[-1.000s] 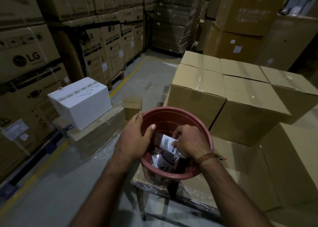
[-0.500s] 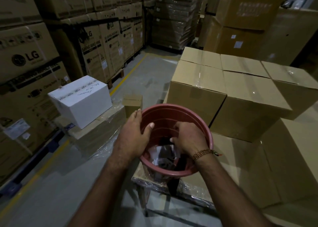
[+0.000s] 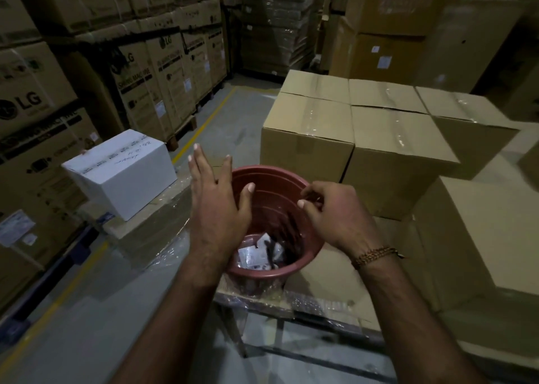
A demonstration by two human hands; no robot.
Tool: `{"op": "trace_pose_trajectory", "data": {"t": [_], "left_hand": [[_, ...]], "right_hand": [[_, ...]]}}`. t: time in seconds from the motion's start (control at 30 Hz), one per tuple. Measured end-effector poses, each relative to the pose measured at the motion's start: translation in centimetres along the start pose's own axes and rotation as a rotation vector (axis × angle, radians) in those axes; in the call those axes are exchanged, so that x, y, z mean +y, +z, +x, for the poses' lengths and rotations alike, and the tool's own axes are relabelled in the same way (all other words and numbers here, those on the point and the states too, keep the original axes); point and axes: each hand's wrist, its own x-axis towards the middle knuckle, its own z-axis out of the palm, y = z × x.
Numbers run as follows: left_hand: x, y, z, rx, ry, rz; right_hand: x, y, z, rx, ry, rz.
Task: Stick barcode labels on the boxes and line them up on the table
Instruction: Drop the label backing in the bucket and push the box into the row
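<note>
Above red tub (image 3: 300, 252), empty hands

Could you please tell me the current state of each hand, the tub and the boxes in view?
left hand: open, fingers straight, above the tub's rim.
right hand: fingers curled; whether it pinches anything cannot be told.
red tub: upright, uncovered, packets at the bottom.
white box: closed, upright.
brown boxes: taped shut, set side by side.

Stacked LG cartons (image 3: 163, 71) beside yellow floor line (image 3: 204, 127)
</note>
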Motion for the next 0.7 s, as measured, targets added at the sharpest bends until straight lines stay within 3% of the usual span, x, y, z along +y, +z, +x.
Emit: {"op": "trace_pose_trajectory", "data": {"t": [0.2,0.4,0.53,0.7], "left_hand": [[7.3,1.5,-1.8,-0.017,0.088,-0.138],[15.4,4.7,-4.7,-0.079,0.160,-0.198],[20.2,7.8,-7.0,-0.116,0.185,-0.179],[26.2,12.2,-9.9,-0.230,0.181,-0.204]], "right_hand": [[5.3,-5.2,-2.0,0.117,0.059,-0.081],[12.6,-10.2,-5.7,0.167,0.466,-0.582],[17.7,-10.0,-6.5,0.129,0.681,-0.583],[21.2,-11.1,-6.4,0.158,0.627,-0.527]]}}
